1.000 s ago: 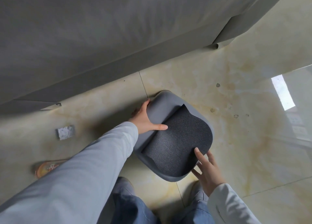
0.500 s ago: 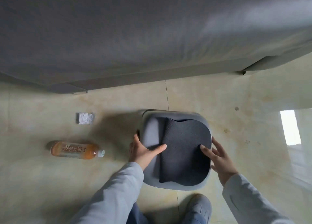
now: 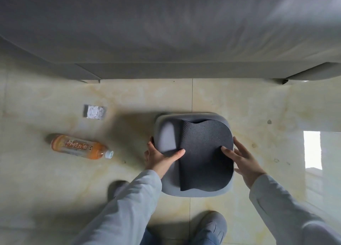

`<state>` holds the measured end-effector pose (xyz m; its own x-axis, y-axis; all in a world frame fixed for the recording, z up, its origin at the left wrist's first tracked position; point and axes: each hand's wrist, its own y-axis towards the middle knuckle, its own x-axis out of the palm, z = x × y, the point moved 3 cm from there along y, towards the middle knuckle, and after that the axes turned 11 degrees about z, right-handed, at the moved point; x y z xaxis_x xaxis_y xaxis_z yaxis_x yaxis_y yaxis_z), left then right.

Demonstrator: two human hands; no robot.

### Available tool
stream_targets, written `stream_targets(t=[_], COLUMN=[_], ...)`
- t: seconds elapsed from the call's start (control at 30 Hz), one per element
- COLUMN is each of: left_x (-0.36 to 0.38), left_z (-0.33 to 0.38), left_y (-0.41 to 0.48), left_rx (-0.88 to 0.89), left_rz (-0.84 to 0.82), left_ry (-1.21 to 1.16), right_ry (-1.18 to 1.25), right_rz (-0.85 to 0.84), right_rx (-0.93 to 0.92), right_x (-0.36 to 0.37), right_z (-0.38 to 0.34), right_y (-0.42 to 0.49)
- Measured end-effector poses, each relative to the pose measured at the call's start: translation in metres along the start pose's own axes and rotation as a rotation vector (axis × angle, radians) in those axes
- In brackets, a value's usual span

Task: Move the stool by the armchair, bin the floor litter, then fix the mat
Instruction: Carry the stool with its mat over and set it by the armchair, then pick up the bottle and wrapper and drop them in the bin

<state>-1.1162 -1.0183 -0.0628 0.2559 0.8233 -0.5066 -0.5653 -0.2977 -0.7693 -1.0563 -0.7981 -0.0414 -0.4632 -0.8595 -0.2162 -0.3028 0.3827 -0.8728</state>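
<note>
Change: over the last second I swung the stool (image 3: 194,154) round; it went from askew to square-on to the armchair (image 3: 166,32), just in front of its lower edge.
View: the bottle (image 3: 80,147) and the crumpled foil scrap (image 3: 95,112) came into frame on the floor (image 3: 258,106) to the left.
Task reading: stool placement looks nearly done, I judge; litter untouched, mat (image 3: 204,156) not yet fixed.
Mat: dark, lying skewed toward the seat's right edge, left strip of grey seat bare.
Left hand (image 3: 160,158): wrapped round the stool's left edge, thumb over the top, clamped on it.
Right hand (image 3: 241,158): fingers spread, flat against the right edge, thumb on the mat; pressing, not closed.
Bottle: on its side, well left of the stool.
Foil scrap: beyond the bottle, nearer the armchair.
Risk: mat may slide when I let go.
</note>
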Motion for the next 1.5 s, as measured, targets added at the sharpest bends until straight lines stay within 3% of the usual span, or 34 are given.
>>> stream_targets(t=[0.27,0.47,0.63,0.8,1.03,1.17,1.37,1.5], left_x=[0.003,-0.025,-0.089,-0.167,-0.221,-0.222,-0.217,-0.208], left_z=[-0.003,0.001,-0.012,-0.05,-0.098,-0.123,-0.139,-0.149], left_y=[0.001,0.0,0.028,0.058,0.104,0.144,0.196,0.216], left_rx=[0.001,0.047,0.05,-0.062,-0.221,-0.328,-0.352,-0.378], left_rz=[-0.028,-0.111,0.015,0.224,0.334,0.409,0.478,0.481], left_ry=[-0.009,-0.041,-0.17,-0.245,-0.297,-0.396,-0.512,-0.615], right_ry=[-0.074,-0.359,-0.582,-0.695,-0.828,-0.879,-0.764,-0.816], right_rz=[0.06,0.304,0.473,0.379,0.19,0.046,0.054,0.034], right_rx=[-0.064,-0.275,-0.627,-0.78,-0.774,-0.616,-0.389,-0.408], right_x=[0.004,0.008,0.055,0.136,0.259,0.326,0.389,0.419], right_z=[0.005,-0.013,-0.051,-0.068,-0.06,-0.039,-0.018,-0.014], right_y=[0.006,-0.008,-0.037,-0.051,-0.035,-0.006,0.048,0.074])
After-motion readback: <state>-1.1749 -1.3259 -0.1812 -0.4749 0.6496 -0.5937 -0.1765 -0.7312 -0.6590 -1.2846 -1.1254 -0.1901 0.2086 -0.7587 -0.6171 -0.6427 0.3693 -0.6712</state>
